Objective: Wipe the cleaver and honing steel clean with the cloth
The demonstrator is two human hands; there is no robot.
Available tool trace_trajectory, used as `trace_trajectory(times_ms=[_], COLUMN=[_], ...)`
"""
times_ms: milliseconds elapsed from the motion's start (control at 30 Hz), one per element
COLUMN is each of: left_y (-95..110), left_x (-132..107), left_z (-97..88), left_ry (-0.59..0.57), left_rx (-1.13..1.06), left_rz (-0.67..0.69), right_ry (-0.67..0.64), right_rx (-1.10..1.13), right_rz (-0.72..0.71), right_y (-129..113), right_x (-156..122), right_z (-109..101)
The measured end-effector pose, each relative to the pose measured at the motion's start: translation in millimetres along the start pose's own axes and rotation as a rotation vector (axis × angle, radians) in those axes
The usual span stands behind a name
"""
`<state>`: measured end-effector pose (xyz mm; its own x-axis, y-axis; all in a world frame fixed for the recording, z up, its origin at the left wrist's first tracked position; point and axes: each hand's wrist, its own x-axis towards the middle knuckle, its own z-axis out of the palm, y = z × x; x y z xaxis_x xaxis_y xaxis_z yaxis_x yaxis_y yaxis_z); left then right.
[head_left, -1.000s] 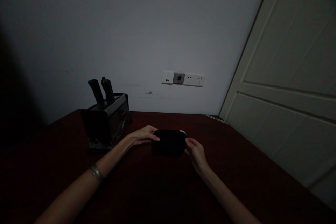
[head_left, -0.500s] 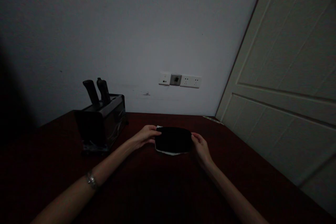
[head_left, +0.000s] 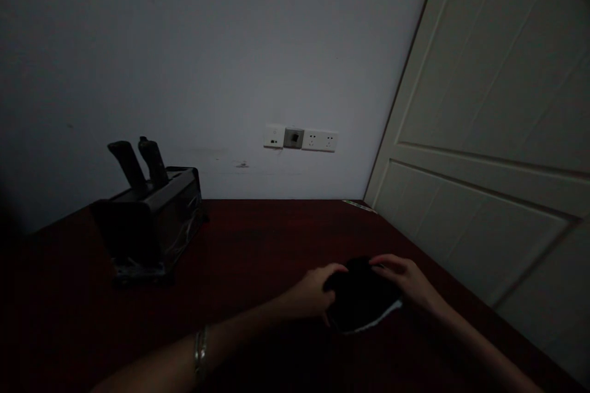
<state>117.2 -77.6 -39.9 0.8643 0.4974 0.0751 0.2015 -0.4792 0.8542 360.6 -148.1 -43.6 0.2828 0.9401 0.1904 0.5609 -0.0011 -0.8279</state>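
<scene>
- Black cloth-like piece [head_left: 362,295] is at about 5 o'clock from the centre of my view, between my two hands; it is so dark that I cannot tell its exact kind.
- Along its border, from about 4 to 6 o'clock, I see a pale edge [head_left: 391,309].
- My left hand [head_left: 313,291] is at 9 o'clock of the piece and holds its side, with the fingers and the thumb narrow around it.
- My right hand [head_left: 412,282] is at about 2 o'clock of the piece and holds the upper border, with the fingers bent onto it.
- A silver-looking bracelet [head_left: 201,344] is on the left forearm, at 7 o'clock.
- Under all this lies the dark red worktop [head_left: 267,233]; I cannot tell if the piece touches it.
- Between 8 and 9 o'clock stands a dark box [head_left: 170,221], with dark handles [head_left: 153,163] rising from its top.
- Near the centre, toward 12 o'clock, is a row of sockets [head_left: 319,141] on the grey wall [head_left: 230,61].
- At 3 o'clock is a pale panelled door [head_left: 461,73].
</scene>
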Motion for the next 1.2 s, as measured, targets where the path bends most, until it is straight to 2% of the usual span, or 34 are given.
trace_trajectory(times_ms=[167, 267, 333, 433, 500, 567, 633, 733, 833, 933, 1067, 1133, 1200], left_y=[14, 19, 21, 22, 20, 16, 14, 16, 21, 24, 26, 30, 35], left_x=[19, 26, 27, 25, 20, 15, 11, 11, 13, 14, 1, -12, -28], left_z=[45.9, 66.5, 77.5, 90.0, 95.4, 97.7, 96.5, 88.7, 79.6, 73.6, 59.8, 43.6, 19.6], left_ry=[-0.112, -0.142, -0.113, -0.043, -0.084, -0.165, -0.237, -0.341, -0.441, -0.490, -0.516, -0.510, -0.462], left_rx=[0.338, 0.512, 0.669, 0.861, 0.872, 0.812, 0.738, 0.651, 0.585, 0.522, 0.509, 0.514, 0.520], left_rz=[0.040, 0.038, 0.092, 0.348, 0.543, 0.613, 0.573, 0.516, 0.490, 0.436, 0.317, 0.288, 0.292], right_ry=[0.044, 0.058, 0.040, 0.027, 0.050, 0.071, 0.050, -0.051, -0.138, -0.176, -0.174, -0.125, -0.044], right_rx=[-0.188, -0.250, -0.306, -0.390, -0.442, -0.488, -0.527, -0.581, -0.657, -0.709, -0.732, -0.726, -0.675], right_rz=[-0.042, -0.061, -0.089, -0.123, -0.144, -0.167, -0.178, -0.170, -0.177, -0.162, -0.122, -0.100, -0.105], right_y=[30, 54, 68, 82, 85, 81, 74, 66, 65, 69, 71, 67, 56], right_x=[-24, -36, -43, -51, -55, -60, -65, -73, -79, -82, -79, -74, -66], right_z=[-36, -44, -45, -43, -42, -39, -33, -23, -15, -12, -13, -13, -9])
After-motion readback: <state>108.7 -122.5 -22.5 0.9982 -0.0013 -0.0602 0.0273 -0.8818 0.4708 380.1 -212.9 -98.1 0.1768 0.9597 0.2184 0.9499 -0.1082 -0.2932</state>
